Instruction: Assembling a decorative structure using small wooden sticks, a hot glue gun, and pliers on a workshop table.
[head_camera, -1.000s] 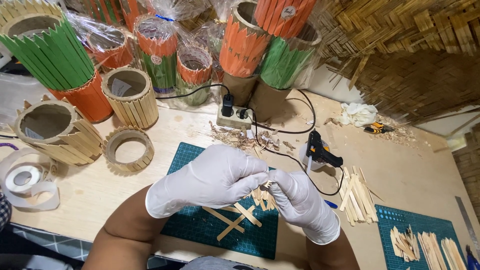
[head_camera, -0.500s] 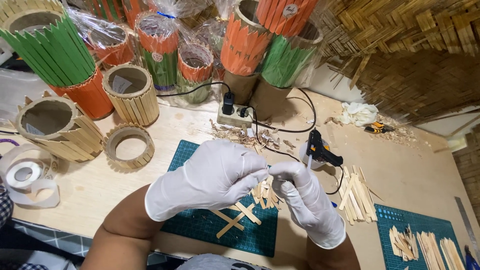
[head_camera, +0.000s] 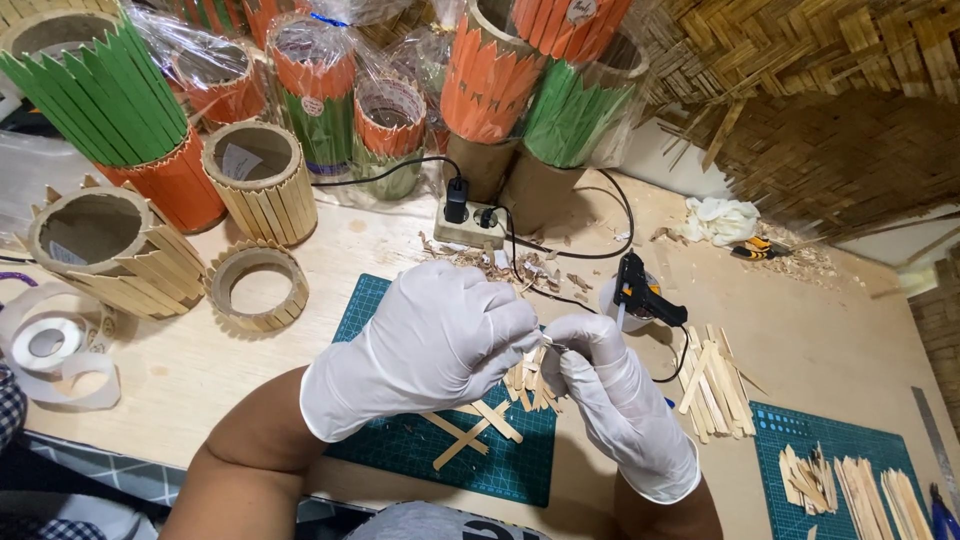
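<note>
The left hand (head_camera: 425, 345), in a white glove, is curled shut just left of the frame's centre, its fingertips pinching a small piece that is too tiny to make out. The right hand (head_camera: 615, 395), gloved too, meets it fingertip to fingertip and pinches the same piece. Both hover over a green cutting mat (head_camera: 400, 450) on the table (head_camera: 380, 240), above two crossed wooden sticks (head_camera: 475, 432). A black glue gun (head_camera: 638, 293) stands right of centre, beside loose sticks (head_camera: 712, 385).
</note>
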